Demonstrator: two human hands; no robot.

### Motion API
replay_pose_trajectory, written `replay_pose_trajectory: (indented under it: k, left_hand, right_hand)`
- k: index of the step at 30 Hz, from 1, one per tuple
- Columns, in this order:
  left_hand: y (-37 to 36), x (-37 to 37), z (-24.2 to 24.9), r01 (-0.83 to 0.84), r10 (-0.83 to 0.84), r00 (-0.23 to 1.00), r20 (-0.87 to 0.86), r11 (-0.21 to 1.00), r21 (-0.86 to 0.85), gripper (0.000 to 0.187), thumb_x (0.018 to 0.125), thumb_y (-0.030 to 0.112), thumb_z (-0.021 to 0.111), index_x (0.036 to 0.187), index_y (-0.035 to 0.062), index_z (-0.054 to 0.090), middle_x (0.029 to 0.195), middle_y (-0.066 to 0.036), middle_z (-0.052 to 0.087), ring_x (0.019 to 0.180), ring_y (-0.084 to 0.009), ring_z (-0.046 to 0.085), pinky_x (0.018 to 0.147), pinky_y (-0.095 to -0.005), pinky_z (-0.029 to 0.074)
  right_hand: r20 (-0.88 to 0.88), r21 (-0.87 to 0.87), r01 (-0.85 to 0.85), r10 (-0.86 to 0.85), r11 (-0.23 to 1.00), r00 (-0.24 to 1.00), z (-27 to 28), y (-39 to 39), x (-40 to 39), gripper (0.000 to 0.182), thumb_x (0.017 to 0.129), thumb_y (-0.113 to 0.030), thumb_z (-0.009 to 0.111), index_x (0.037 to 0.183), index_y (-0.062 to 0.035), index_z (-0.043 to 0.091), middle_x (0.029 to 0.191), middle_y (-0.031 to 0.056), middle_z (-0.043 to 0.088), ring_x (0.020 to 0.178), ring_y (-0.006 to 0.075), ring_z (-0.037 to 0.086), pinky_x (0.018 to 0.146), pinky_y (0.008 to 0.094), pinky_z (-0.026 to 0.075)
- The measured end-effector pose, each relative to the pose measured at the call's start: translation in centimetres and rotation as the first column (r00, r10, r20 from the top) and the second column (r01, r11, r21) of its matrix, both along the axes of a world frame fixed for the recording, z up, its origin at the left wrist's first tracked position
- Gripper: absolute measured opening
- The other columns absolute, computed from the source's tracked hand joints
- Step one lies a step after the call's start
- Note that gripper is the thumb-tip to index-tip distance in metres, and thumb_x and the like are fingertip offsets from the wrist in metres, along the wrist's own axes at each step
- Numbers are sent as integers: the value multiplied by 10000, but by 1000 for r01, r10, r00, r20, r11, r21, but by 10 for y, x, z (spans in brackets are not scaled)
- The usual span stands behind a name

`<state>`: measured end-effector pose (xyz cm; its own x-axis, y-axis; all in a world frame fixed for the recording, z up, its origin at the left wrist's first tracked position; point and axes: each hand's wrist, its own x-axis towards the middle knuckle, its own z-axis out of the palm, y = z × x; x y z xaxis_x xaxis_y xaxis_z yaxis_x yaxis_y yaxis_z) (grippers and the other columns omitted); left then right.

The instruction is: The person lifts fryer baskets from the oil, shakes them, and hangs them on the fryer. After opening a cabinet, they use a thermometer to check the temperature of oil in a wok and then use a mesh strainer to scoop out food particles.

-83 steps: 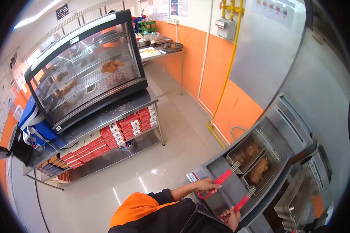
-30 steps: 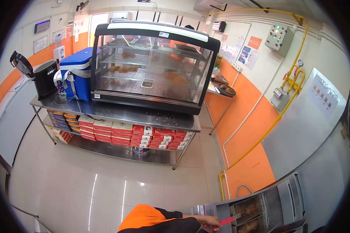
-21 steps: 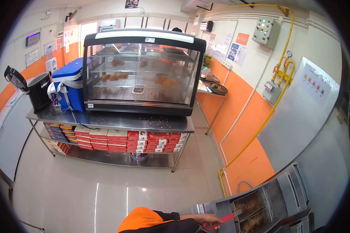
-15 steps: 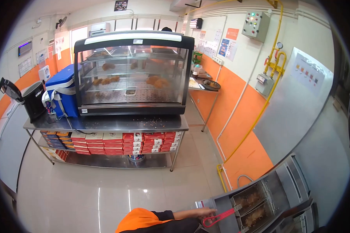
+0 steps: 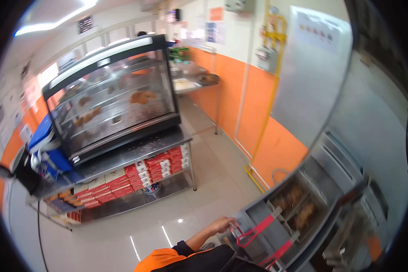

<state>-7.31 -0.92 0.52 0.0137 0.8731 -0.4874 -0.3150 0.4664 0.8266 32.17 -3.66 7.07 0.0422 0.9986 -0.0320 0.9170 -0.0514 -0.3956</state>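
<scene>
My left hand (image 5: 222, 224) reaches out from an orange and black sleeve to the near left corner of a steel deep fryer (image 5: 255, 216). Its fingers are blurred at that corner, close to a red-handled fry basket (image 5: 256, 230); whether they grip anything cannot be made out. A second red basket handle (image 5: 280, 252) lies lower, nearer my body. Browned fried pieces (image 5: 305, 215) sit in the two baskets inside the fryer well. My right hand is out of view.
A glass food warmer (image 5: 115, 97) with fried pieces stands on a steel table (image 5: 136, 147), above stacked red boxes (image 5: 118, 181). Beside it are a blue cooler box (image 5: 52, 149) and a black bin-like container (image 5: 25, 170). A yellow gas pipe (image 5: 269, 109) runs down the orange wall.
My view has swung right and tilted, so the warmer sits further left. My left hand now appears higher and further left, near the fryer corner; more of the second red handle shows.
</scene>
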Motion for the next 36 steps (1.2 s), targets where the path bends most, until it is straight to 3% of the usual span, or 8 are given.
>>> replay_pose_trajectory:
  k: [1, 3, 4, 6, 18, 22, 25, 36]
  left_hand:
    - [2, 1, 3, -31, 30, 996, -80, 999, -10, 385, 888, 380, 458, 901, 47, 651, 539, 2, 515, 363, -37, 273, 338, -214, 185]
    - [7, 4, 8, -62, 62, 985, -162, 998, 5, 361, 879, 363, 472, 867, 56, 662, 498, 38, 421, 373, -40, 283, 347, -224, 194]
    - [7, 2, 11, -75, 79, 984, -161, 997, 28, 350, 875, 356, 478, 849, 61, 666, 488, 53, 375, 379, -41, 286, 352, -227, 197]
    - [7, 4, 20, -103, 115, 988, -102, 988, 118, 297, 858, 311, 498, 815, 62, 655, 492, 72, 336, 387, -43, 278, 358, -229, 190]
    - [31, 22, 19, -367, 348, 929, 128, 912, 183, 275, 909, 83, 447, 1171, 15, 402, 798, -53, 494, 640, -94, 436, 605, -216, 369]
    - [35, 22, 27, -380, 362, 924, 120, 900, 212, 292, 924, 85, 451, 1204, 33, 386, 875, -72, 514, 631, -79, 439, 578, -194, 381]
    - [40, 26, 26, -394, 362, 917, 171, 892, 224, 293, 913, 78, 481, 1194, 33, 411, 800, -26, 488, 542, -39, 367, 469, -170, 308]
    - [51, 30, 36, -472, 453, 870, 195, 880, 60, 176, 868, 276, 527, 845, 122, 446, 467, 63, 179, 380, -41, 136, 367, -243, 81]
  right_hand:
    - [-12, -225, 212, -220, 951, 975, 55, -8, -28, 397, 851, -336, 505, 712, 8, 648, 656, 196, 611, 624, 325, 594, 620, 431, 464]
    - [297, 289, -141, 52, 947, 953, -54, -18, 46, 121, 836, -155, 589, 805, -92, 491, 678, 113, 607, 591, 173, 619, 541, 330, 503]
    - [47, 41, 239, -241, 970, 969, -58, -27, 52, 44, 761, -100, 604, 760, -61, 584, 570, 131, 612, 527, 185, 640, 486, 316, 489]
    - [21, -493, 295, -328, 818, 945, 3, -25, 35, 331, 794, -339, 581, 694, -30, 645, 735, 156, 640, 696, 347, 621, 609, 414, 491]
    - [171, -524, 448, -426, 725, 889, -48, -55, 30, 701, 830, -295, 544, 1346, 72, 244, 1413, 270, 224, 1135, 413, 475, 932, 466, 404]
    - [112, -475, 453, -458, 755, 882, -60, -60, 24, 739, 827, -264, 564, 1344, 99, 182, 1419, 293, 154, 1068, 440, 506, 724, 417, 549]
    - [38, -492, 446, -494, 748, 869, -60, -61, 22, 786, 819, -316, 559, 1355, 99, 160, 1411, 330, 125, 1114, 454, 471, 931, 456, 406]
    - [178, -387, 383, -339, 839, 924, -93, -64, 45, 673, 845, -291, 538, 1289, 146, 284, 1362, 345, 223, 948, 416, 581, 501, 334, 570]
